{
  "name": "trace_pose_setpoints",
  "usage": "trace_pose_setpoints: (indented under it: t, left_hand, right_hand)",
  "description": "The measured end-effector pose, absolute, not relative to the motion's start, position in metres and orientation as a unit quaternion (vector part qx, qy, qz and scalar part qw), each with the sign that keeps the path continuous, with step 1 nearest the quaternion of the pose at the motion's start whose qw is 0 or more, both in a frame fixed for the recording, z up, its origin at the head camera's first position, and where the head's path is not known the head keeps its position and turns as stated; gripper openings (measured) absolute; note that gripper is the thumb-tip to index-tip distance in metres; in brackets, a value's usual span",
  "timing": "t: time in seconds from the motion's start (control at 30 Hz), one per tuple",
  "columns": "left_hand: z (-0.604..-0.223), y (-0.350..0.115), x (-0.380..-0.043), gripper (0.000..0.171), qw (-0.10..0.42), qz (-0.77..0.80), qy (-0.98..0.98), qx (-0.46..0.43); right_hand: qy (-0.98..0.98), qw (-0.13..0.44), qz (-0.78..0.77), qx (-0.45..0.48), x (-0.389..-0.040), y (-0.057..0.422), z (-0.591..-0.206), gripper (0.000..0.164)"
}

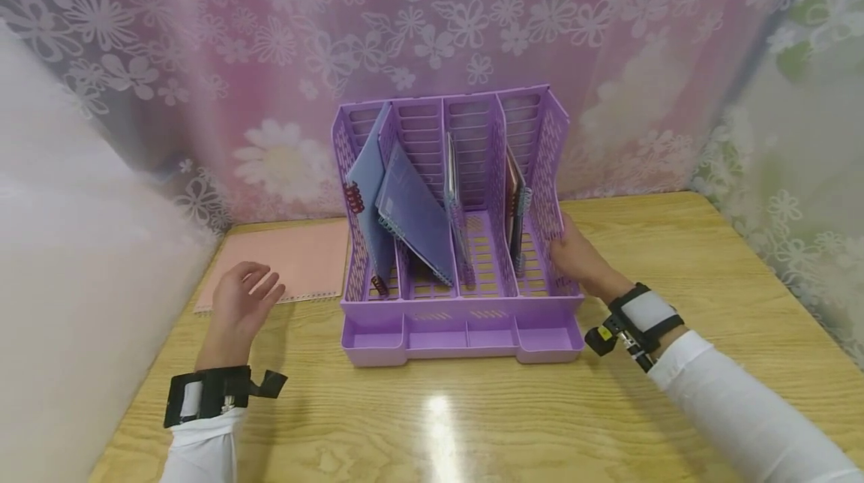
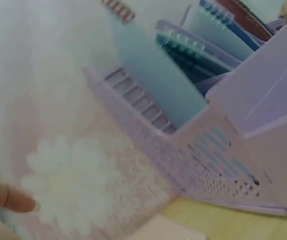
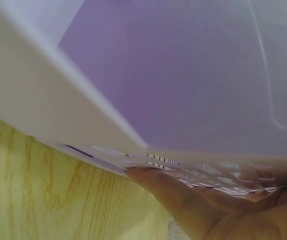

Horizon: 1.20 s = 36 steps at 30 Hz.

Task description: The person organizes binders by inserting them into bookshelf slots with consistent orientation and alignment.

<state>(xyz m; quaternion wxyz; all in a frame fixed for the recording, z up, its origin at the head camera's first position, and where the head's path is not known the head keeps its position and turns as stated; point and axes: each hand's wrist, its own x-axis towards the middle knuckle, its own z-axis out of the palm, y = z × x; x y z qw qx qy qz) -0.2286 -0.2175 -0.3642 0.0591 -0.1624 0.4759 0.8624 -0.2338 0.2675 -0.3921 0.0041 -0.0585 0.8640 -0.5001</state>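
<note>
A purple desktop file rack point(image 1: 462, 310) stands on the table with several notebooks upright or leaning in its slots. My right hand point(image 1: 583, 258) rests against the rack's perforated right side; in the right wrist view its thumb point(image 3: 158, 182) lies along that wall. Over the near part of a pink spiral notebook point(image 1: 297, 254), lying flat left of the rack, my left hand point(image 1: 243, 299) hovers with loosely bent fingers and holds nothing. A light blue notebook point(image 1: 370, 187) leans in the leftmost slot, and a dark blue one point(image 1: 418, 217) tilts in the slot beside it.
Thin spiral notebooks stand in the third slot point(image 1: 455, 205) and the rightmost slot point(image 1: 514, 205). Small open trays point(image 1: 435, 352) run along the rack's front. Behind the wooden table point(image 1: 378, 423) hangs a flowered curtain point(image 1: 432, 25).
</note>
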Motion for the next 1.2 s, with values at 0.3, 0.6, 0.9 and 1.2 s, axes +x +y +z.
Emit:
trace_pose_setpoints:
  t: [0.3,0.6,0.9,1.2]
  left_hand:
    - [-0.393,-0.245,-0.213,0.077,0.111,0.908,0.314,-0.254]
    - [-0.393,-0.244,-0.211,0.079,0.082,0.947,0.126,-0.284]
    - [-0.393,-0.240,-0.217,0.083,0.070,0.956,0.091,-0.270]
    - [-0.393,-0.235,-0.227,0.076,0.068,0.949,0.104,-0.289]
  right_hand:
    - [0.871,0.020,-0.488,-0.061,-0.233,0.269,-0.386,0.062]
    - [0.845,0.076,-0.524,-0.070,-0.231,0.276,-0.379,0.062]
    - [0.809,0.174,-0.557,-0.063,-0.225,0.288,-0.372,0.064]
    - [0.812,0.166,-0.555,-0.072,-0.220,0.282,-0.380,0.058]
